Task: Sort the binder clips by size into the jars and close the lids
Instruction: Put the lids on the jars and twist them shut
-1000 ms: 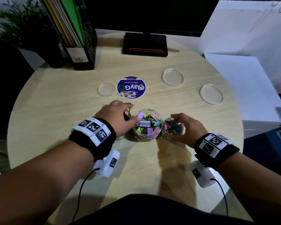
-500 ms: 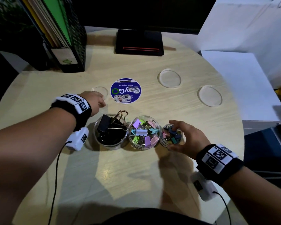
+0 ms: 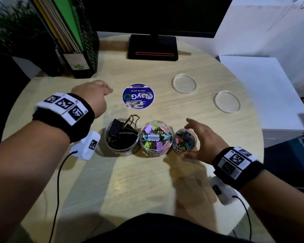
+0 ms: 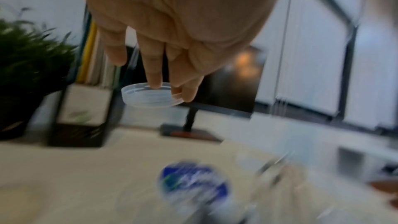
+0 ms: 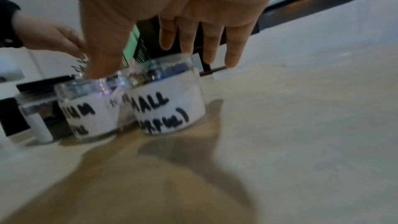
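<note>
Left hand (image 4: 172, 14) fingers (image 4: 154, 67) pinch a clear lid (image 4: 150, 97) above the tabletop (image 3: 147, 181). Right hand (image 3: 203, 141) fingers spread wide beside the small jar (image 3: 184, 140), contact unclear; wrist views blurred.

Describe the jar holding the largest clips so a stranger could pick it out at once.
On the round wooden table, three open clear jars stand in a row near the person. It is the leftmost jar, the only one holding big black binder clips; its neighbours hold coloured ones.
</note>
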### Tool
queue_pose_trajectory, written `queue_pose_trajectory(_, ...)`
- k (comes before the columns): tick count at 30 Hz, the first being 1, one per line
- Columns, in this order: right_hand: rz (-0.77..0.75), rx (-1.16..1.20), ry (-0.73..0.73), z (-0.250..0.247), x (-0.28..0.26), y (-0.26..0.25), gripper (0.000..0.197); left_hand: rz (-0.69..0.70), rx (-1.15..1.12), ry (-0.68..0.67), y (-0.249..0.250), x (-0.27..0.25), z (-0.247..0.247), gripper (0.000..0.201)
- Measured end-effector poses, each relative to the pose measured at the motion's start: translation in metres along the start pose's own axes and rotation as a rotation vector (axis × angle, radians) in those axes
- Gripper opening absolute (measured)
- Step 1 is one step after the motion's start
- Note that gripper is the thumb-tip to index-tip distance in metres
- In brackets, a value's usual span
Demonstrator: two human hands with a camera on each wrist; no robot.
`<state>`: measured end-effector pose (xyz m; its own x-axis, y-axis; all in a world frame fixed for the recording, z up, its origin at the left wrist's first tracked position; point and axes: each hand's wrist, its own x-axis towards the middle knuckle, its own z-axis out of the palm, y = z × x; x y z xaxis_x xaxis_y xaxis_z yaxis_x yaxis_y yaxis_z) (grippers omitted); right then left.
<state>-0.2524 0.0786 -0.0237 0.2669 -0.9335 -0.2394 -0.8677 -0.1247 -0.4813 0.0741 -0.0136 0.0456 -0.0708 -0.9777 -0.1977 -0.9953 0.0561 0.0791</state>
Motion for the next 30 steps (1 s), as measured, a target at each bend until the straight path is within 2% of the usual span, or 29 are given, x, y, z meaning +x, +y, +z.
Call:
queue_pose_trajectory(2, -0.081, 0.046, 0.106, -0.01, -0.001, -0.005, 0.105, 0.091, -0.147, 0.15, 0.025, -0.021, -0.02, 0.057)
queue_pose_trajectory(4, -0.19, 0.151, 0.235, -0.02, -0.001, -0.011, 0.111, 0.221, -0.276, 0.173, 0.056, -0.039, -0.029, 0.053)
queue_pose_trajectory(7, -0.321, 0.228, 0.318, -0.031, -0.002, -0.023, 0.114, 0.437, -0.421, 0.043, 0.104, -0.058, -0.021, 0.055)
queue_pose_trajectory(11, -0.321, 0.191, 0.364, -0.031, -0.004, -0.022, 0.1, 0.598, -0.592, -0.14, 0.149, -0.073, 0.003, 0.056)
queue_pose_trajectory(14, -0.262, 0.222, 0.399, -0.03, -0.013, -0.013, 0.084, 0.597, -0.719, -0.219, 0.165, -0.08, 0.014, 0.058)
queue_pose_trajectory(17, -0.197, 0.19, 0.347, -0.026, -0.021, -0.004, 0.084, 0.588, -0.756, -0.23, 0.164, -0.082, 0.03, 0.055)
queue_pose_trajectory(19, -0.113, 0.139, 0.274, -0.024, -0.023, 0.0, 0.086, 0.521, -0.596, -0.196, 0.157, -0.077, 0.044, 0.056)
queue_pose_trajectory(22, -0.062, -0.066, 0.128, -0.028, -0.02, -0.001, 0.08, 0.397, -0.115, -0.156, 0.15, -0.072, 0.062, 0.051)
queue_pose_trajectory(23, -0.063, -0.135, 0.077, -0.03, -0.018, -0.003, 0.078, 0.382, -0.036, -0.144, 0.149, -0.071, 0.068, 0.047)
queue_pose_trajectory(25, -0.072, -0.224, 0.001, -0.032, -0.012, -0.006, 0.078, 0.363, -0.002, -0.113, 0.149, -0.072, 0.077, 0.042)
queue_pose_trajectory(30, -0.107, -0.351, -0.08, -0.027, 0.002, -0.016, 0.082, 0.346, -0.027, -0.071, 0.149, -0.074, 0.084, 0.038)
